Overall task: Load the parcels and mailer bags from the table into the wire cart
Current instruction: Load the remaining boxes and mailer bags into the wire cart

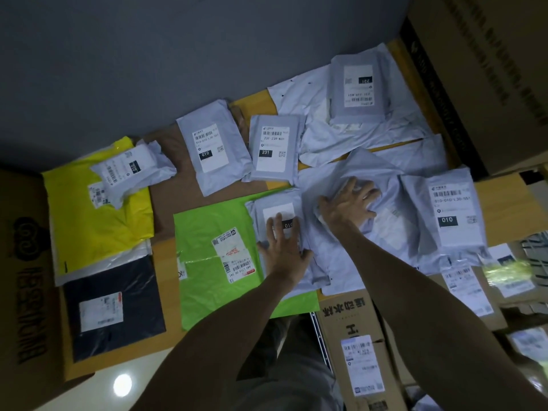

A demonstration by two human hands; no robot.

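I am partway through clearing the worktop (510, 209), with most of the load not yet lifted. Far left, a yellow mailer (89, 232) lies flat with a small white bag (133, 170) on top of it, and a black mailer (112, 307) sits just below. Next comes a green mailer (213, 262), untouched.

At the green mailer's right edge, my left hand (281, 247) rests palm down with its fingers spread on a flat grey mailer (275, 209), partly covering its label. It presses on the mailer and does not pinch it.

Just beside it, my right hand (347, 206) is planted on a crumpled grey bag (361, 167) with its fingers bent down into the loose plastic, which I read as a grip. Motion blur keeps me from being certain. Further right, another grey bag (453, 209) marked 010 lies near that hand and apart from it.

Low on the right, a thin metal rail (321, 342) shows beside a cardboard box (355, 321). I take the rail for the wire cart's edge, right up against the worktop's near side.

The step in hand looks like picking up two bags at once. Next, my left fingers need to curl under the flat mailer's edge. Then both hands should lift and swing down to the right, over the rail.
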